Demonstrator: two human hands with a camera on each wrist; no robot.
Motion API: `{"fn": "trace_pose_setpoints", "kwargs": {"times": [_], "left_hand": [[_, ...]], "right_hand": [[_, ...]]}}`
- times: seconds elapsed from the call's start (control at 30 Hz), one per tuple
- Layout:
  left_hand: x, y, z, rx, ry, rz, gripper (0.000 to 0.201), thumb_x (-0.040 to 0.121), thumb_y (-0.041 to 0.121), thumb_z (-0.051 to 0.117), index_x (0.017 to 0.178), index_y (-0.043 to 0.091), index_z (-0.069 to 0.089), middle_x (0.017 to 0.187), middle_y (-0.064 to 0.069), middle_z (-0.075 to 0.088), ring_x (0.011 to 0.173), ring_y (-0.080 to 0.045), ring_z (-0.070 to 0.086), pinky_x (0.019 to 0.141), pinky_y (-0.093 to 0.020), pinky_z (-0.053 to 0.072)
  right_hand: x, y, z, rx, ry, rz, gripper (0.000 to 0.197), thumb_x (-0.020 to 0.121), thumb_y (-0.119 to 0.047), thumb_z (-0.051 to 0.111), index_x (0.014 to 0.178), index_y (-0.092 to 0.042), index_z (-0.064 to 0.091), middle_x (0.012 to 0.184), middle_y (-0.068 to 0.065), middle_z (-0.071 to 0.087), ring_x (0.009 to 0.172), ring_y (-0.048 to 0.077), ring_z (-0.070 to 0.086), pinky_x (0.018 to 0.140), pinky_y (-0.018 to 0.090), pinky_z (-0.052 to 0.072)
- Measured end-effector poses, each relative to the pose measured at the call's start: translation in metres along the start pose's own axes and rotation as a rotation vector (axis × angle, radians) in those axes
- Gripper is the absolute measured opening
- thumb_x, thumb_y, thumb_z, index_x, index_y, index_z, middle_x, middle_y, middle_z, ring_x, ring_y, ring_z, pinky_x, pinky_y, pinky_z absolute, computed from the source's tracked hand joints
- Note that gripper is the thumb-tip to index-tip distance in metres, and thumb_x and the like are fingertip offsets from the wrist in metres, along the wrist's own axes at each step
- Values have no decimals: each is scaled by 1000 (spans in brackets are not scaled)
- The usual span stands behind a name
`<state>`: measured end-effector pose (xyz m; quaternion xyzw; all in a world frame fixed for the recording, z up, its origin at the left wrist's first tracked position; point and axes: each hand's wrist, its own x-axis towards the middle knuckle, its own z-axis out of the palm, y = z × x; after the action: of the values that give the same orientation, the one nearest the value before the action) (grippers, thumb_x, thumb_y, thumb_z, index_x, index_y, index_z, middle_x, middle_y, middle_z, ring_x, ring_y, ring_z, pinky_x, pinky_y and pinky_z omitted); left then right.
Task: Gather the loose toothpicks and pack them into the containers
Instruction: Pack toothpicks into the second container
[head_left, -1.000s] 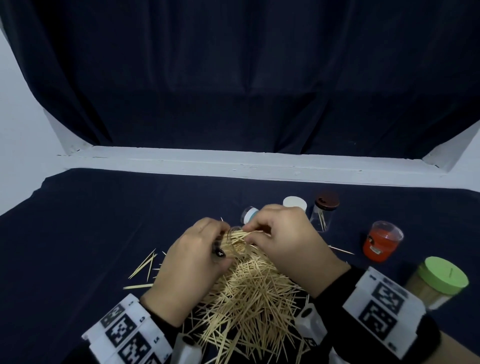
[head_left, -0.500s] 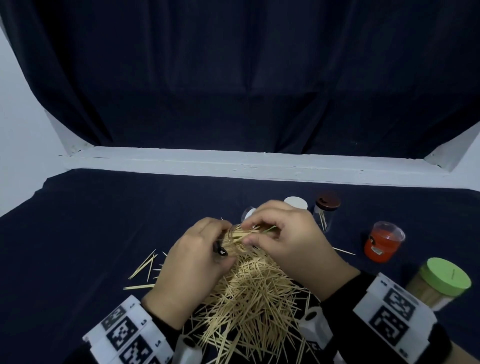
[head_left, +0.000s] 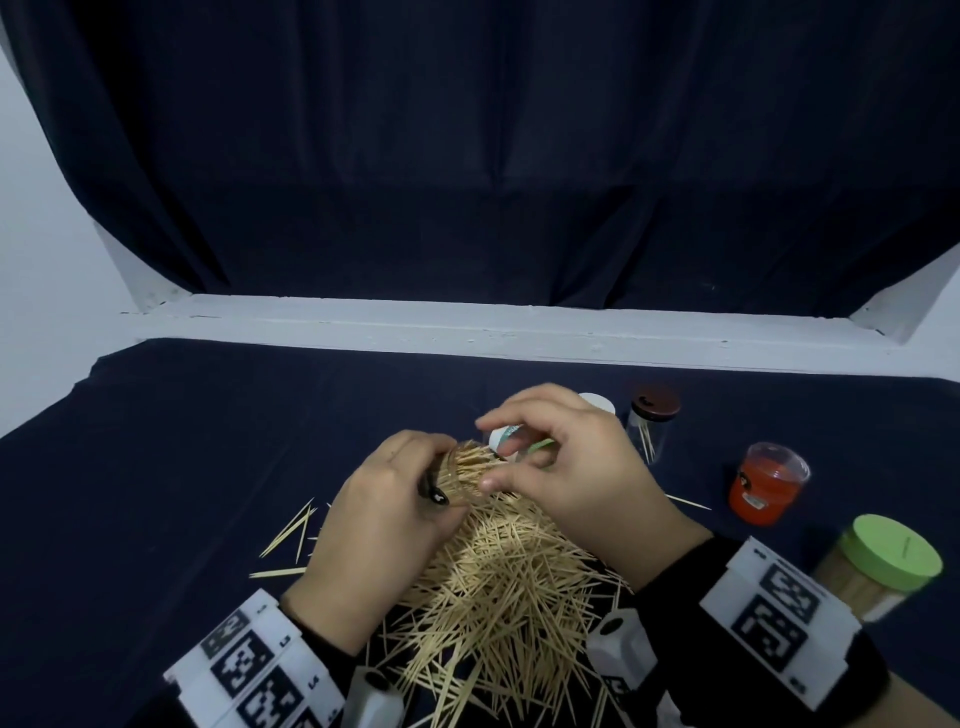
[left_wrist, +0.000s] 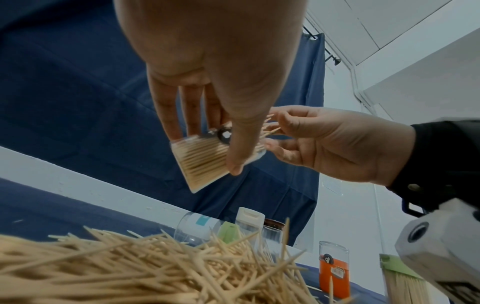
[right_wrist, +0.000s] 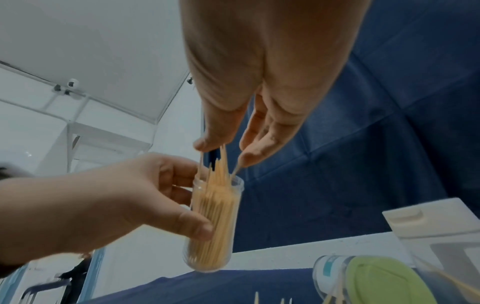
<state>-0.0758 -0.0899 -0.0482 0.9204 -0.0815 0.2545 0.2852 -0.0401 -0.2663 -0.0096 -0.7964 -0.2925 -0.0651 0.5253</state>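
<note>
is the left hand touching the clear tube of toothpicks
Touching. In the right wrist view the left hand wraps the clear tube, thumb pressed on its front and fingers behind it; the left wrist view shows the same grip.

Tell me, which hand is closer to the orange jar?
The right hand. It hovers over the toothpick pile, just to the left of the orange jar as seen from the head camera. The left hand is farther away, on the far side of the right hand, holding a clear tube of toothpicks.

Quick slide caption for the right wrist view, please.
Left hand grips a clear, nearly full toothpick container while the right hand tends protruding tips.
</note>
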Motion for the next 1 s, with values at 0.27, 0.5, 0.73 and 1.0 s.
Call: {"fn": "trace_pose_setpoints", "kwargs": {"times": [0.27, 0.5, 0.73, 1.0], "left_hand": [[-2, 3, -1, -27, 21, 37, 43, 64, 22, 84, 103, 22, 65, 97, 15, 61, 87, -2, 57, 74, -22, 49], [-2, 3, 0, -15, 35, 53, 45, 64, 20, 85, 104, 22, 65, 99, 15, 60, 88, -2, 57, 74, -21, 49], [0, 1, 1, -34, 54, 70, 43, 64, 21, 85, 102, 20, 64, 96, 12, 61, 88, -3, 56, 75, -21, 46], [-3, 5, 1, -59, 60, 95, 41, 65, 19, 84, 101, 19, 65, 97, 12, 60, 88, -3, 57, 74, -21, 47]], "right_hand": [[-4, 9, 11, -149, 74, -77, 4, 76, -14, 76, 75, -17, 76, 77, -10, 65, 74, 6, 61, 66, 18, 48], [0, 0, 1, -85, 108, -2, 24, 64, -10, 84, 68, -23, 64, 73, -8, 56, 61, 5, 51, 56, 15, 41], [-2, 2, 4, -108, 23, -191, 11, 74, -13, 73, 84, -15, 77, 84, -10, 67, 82, 3, 61, 74, 17, 49], [-1, 0, 12, -237, -40, -155, 4, 75, -15, 71, 77, -18, 72, 86, -14, 52, 84, 0, 49, 74, 11, 36]]}}
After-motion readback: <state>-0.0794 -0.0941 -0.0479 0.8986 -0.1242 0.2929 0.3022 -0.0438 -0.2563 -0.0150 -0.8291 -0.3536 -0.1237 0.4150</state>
